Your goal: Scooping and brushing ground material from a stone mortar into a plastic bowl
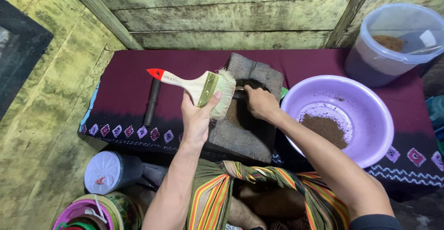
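Stone grinding block (245, 133), grey and rough, sits directly under both hands, tilted toward the person, resting on the maroon patterned cloth (129, 77) at the lap edge. Dark brown powder (249, 83) sits in the hollow at its far end. Tilt likely lets the powder slide or be swept downhill, a judgement only.

Maroon cloth covers a low platform and spreads out on both sides of the hands, probably to catch spills. Weathered greenish plank wall (222, 12) lies beyond the hands; worn wooden floor (41, 133) runs left of the left hand.

Lilac plastic basin (370, 100) sits just right of the right forearm, close to the block, with brown powder (326, 129) in its bottom. Clear lidded bucket (393, 40) stands farther right and beyond, some brown powder inside. White-lidded jar (108, 171) and a stack of coloured containers (92, 211) sit left of the left elbow.

Left hand (196, 119) is closed around the ferrule of a flat paintbrush (199, 85), bristles pointing at the block, red-tipped wooden handle sticking out left, held ready over the stone. Right hand (260, 103) is curled, fingertips pressed into the dark powder in the hollow; whether it pinches any, cannot tell.

Black cylinder (151, 103) lies on the cloth left of the left hand, apart from everything.
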